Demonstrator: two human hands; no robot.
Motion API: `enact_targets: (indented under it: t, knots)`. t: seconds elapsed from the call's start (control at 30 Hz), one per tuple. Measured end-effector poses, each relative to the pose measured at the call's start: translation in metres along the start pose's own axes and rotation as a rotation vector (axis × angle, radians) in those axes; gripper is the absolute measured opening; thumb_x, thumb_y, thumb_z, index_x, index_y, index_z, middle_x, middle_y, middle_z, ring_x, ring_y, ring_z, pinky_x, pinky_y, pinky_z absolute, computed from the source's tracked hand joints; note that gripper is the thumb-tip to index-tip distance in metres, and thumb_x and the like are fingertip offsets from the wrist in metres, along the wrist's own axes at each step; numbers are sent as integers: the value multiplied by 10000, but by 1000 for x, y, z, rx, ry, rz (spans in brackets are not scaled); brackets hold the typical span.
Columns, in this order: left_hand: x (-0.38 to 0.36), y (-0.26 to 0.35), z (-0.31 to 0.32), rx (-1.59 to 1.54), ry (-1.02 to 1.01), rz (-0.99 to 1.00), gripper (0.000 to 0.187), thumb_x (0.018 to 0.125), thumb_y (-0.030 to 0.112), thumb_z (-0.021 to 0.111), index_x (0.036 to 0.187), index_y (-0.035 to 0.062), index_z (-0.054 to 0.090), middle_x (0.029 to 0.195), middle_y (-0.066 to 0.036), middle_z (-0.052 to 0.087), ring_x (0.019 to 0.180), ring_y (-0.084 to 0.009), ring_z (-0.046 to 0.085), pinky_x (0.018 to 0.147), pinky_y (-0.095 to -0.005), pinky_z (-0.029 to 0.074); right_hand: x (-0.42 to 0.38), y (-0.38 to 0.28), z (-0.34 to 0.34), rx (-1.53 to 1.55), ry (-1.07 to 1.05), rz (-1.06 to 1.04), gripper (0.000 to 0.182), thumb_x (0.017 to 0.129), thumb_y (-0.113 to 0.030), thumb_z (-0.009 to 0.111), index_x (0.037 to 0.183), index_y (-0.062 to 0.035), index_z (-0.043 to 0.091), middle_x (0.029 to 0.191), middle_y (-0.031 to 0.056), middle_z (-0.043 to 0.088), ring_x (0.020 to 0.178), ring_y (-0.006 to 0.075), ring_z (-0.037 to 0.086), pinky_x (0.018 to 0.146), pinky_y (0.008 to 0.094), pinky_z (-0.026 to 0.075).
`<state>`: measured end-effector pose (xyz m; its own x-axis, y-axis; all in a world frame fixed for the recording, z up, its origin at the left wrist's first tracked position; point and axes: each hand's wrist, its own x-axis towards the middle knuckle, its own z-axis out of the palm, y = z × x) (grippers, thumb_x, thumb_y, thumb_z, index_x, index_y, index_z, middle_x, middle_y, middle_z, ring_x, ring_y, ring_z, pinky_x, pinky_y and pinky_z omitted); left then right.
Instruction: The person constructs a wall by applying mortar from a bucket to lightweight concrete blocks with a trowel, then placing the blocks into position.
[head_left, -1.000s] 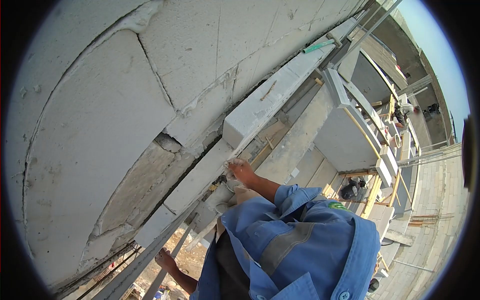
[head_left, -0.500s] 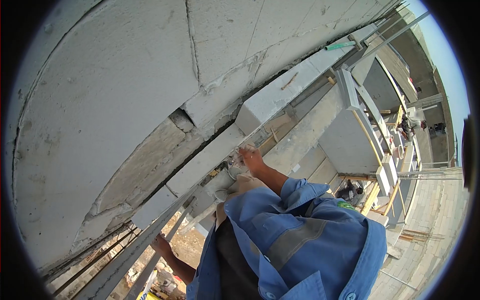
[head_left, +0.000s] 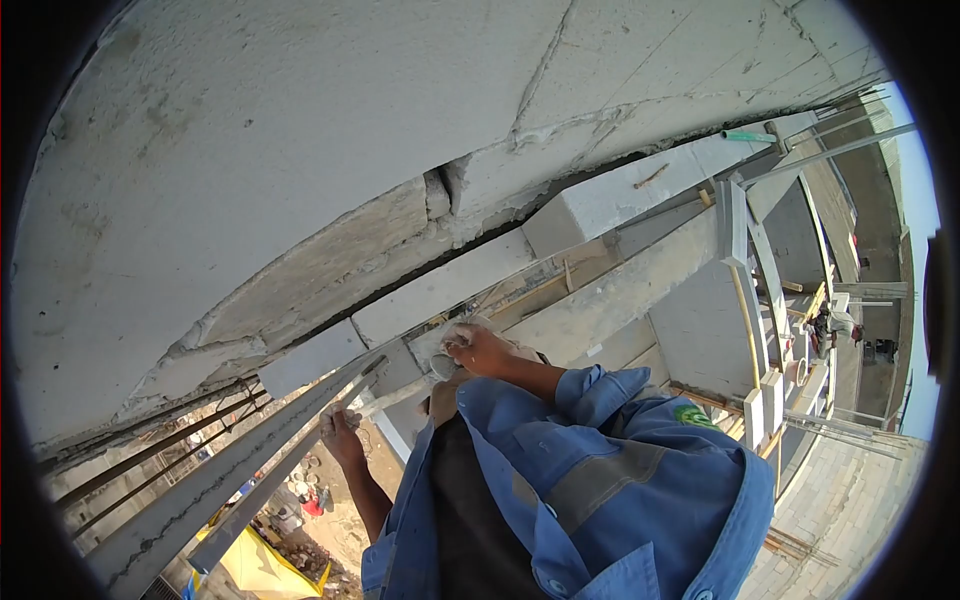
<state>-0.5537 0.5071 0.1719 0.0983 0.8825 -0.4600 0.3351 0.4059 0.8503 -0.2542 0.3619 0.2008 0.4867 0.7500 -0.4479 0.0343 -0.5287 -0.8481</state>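
My right hand is closed in front of the blue jacket, beside the lower edge of a pale block ledge. Something whitish shows around its fingers, too unclear to name. A round, cup-like grey item sits just below it. My left hand is raised at the lower left, next to a long grey beam. Its fingers are curled together, and what they hold, if anything, cannot be made out.
A large pale wall fills the upper left. A green-handled hammer and a rusty piece lie on the ledge. Another person is far off at right. Below the beam, a drop shows ground and a yellow sheet.
My left hand has moved up and slightly right, off the beam. My right hand has shifted left and down. The view has turned, so the wall and ledge appear moved.
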Motion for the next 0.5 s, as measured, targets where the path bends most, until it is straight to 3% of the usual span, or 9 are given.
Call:
enact_targets:
  t: [0.07, 0.17, 0.3, 0.37, 0.5]
  knots:
    - [-5, 8, 14, -82, 10, -13, 129, 940, 214, 569, 909, 92, 597, 755, 2, 539, 649, -125, 605, 615, -265, 525, 0, -10, 16, -147, -153, -161, 329, 845, -285, 629, 998, 5, 646, 909, 253, 662, 899, 392, 644, 787, 439, 502]
    - [0, 2, 23, -95, 58, 19, 131, 940, 201, 580, 854, 102, 581, 724, 2, 561, 654, -124, 620, 597, -265, 520, 7, -15, 47, -272, -217, -346, 397, 826, -322, 647, 1034, 15, 635, 948, 252, 662, 907, 402, 638, 825, 448, 501]
    - [-5, 23, 40, -198, 115, -49, 161, 945, 158, 559, 904, 24, 638, 767, -39, 634, 662, -118, 610, 597, -268, 521, 16, -41, 76, -263, -519, -438, 456, 819, -324, 661, 1093, 36, 597, 1017, 238, 639, 934, 405, 623, 845, 448, 498]
    - [-4, 26, 41, -215, 125, -101, 162, 937, 157, 563, 908, 23, 650, 802, -58, 654, 687, -133, 625, 604, -275, 524, 13, -65, 82, -325, -455, -611, 477, 817, -307, 667, 1135, 35, 568, 1095, 227, 590, 980, 400, 603, 859, 446, 491]
    - [-8, 29, 39, -269, 99, -165, 149, 928, 184, 569, 975, 50, 616, 851, -56, 654, 725, -156, 644, 667, -294, 531, 15, -67, 107, -291, -490, -671, 382, 819, -220, 645, 1108, 19, 571, 1108, 218, 570, 986, 400, 588, 856, 437, 493]
